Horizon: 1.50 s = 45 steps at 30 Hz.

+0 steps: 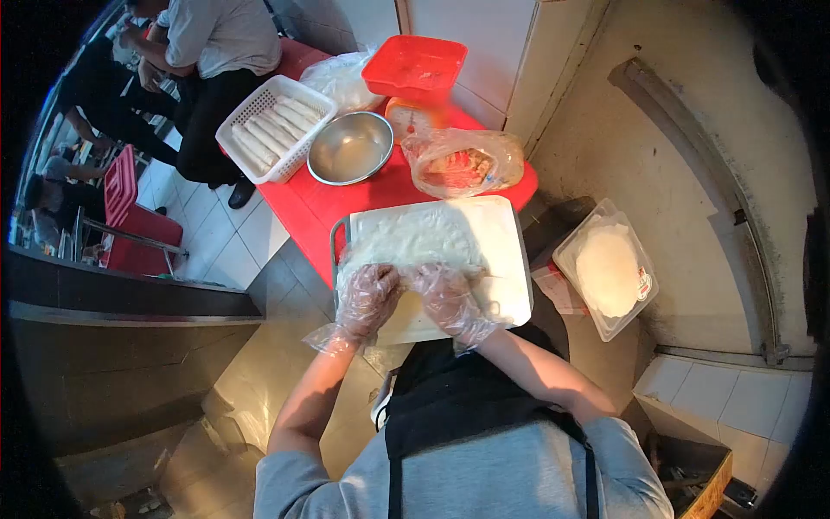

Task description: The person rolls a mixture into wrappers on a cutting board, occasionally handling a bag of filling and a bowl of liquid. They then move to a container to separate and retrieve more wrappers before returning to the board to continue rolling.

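A thin, whitish, translucent wrapper sheet (419, 233) lies spread over a white cutting board (508, 259) with a green handle at its left end. My left hand (367, 301), in a clear plastic glove, curls its fingers at the sheet's near edge. Close beside it, my right hand (445, 298), gloved the same way, pinches that edge too. Both hands look closed on the sheet, though the fingertips are partly hidden beneath them. Past the board sits a clear plastic bag (462, 164) with an orange-brown filling.
On the red table (298, 212) stand a steel bowl (350, 149), a white basket (275, 130) of white rolls and a scale with a red tray (415, 67). A plastic container (607, 270) holds a round white stack at right. A person (226, 78) sits at upper left.
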{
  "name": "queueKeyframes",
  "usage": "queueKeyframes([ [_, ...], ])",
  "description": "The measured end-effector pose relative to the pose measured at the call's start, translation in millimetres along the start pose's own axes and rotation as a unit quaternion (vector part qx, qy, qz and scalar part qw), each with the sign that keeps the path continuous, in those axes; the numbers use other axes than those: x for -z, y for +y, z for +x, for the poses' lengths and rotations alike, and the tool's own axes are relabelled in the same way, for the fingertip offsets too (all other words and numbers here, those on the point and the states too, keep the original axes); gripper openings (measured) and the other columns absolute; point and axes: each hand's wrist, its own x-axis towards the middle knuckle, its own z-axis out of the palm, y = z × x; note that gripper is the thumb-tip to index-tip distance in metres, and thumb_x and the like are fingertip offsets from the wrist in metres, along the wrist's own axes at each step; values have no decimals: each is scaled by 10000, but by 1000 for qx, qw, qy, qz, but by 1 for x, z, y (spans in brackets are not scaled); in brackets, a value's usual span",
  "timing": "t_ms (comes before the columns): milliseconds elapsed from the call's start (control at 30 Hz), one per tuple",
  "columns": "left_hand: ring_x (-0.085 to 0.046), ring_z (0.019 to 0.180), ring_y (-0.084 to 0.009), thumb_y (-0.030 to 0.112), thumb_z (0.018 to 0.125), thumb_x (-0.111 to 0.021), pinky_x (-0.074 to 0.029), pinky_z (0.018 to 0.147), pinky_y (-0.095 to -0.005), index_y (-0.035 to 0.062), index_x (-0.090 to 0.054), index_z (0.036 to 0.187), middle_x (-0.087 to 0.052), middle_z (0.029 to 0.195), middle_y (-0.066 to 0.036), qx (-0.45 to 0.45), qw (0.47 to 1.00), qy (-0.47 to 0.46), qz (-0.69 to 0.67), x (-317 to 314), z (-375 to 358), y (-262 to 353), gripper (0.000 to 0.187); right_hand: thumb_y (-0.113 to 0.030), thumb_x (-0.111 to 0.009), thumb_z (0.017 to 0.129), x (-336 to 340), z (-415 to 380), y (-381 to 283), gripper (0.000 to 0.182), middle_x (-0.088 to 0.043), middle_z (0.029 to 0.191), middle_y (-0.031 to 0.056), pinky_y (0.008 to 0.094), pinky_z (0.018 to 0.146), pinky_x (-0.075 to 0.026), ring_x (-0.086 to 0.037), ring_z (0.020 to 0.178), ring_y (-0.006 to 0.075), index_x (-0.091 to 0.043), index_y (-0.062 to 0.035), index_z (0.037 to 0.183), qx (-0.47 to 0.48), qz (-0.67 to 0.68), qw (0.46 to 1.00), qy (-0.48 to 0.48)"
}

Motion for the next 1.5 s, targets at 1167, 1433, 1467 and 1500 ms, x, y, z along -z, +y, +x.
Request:
queueKeyframes([
  [1167, -572, 1058, -326, 248, 888, -661, -474, 903, -453, 73, -652, 1155, -618, 1134, -121, 10, 998, -63, -9, -40, 35, 49, 318, -172, -705, 808, 99, -31, 87, 192, -690, 950, 143, 461, 850, -493, -640, 946, 345, -709, -42, 950, -97, 63, 987, 110],
  [1433, -582, 1021, -347, 185, 842, -672, -478, 895, -449, 56, -641, 1070, -626, 1098, -145, 7, 994, -101, -45, -60, 35, 38, 263, -167, -734, 799, 69, -25, 70, 322, -670, 1046, 156, 475, 900, -481, -615, 1020, 356, -690, -49, 1095, -53, 140, 987, -56],
  [1467, -582, 1017, -349, 181, 841, -671, -480, 894, -445, 55, -640, 1067, -625, 1094, -147, 5, 993, -111, -50, -61, 36, 37, 261, -138, -734, 790, 66, -27, 70, 307, -670, 1035, 160, 462, 859, -499, -624, 994, 356, -689, -42, 1078, -50, 138, 988, -43],
  [1500, -583, 1015, -349, 183, 844, -667, -483, 893, -441, 57, -640, 1068, -624, 1091, -147, -4, 992, -117, -51, -62, 37, 36, 259, -137, -735, 787, 68, -26, 69, 303, -671, 1030, 159, 462, 854, -501, -626, 988, 355, -688, -40, 1070, -45, 128, 990, -47],
])
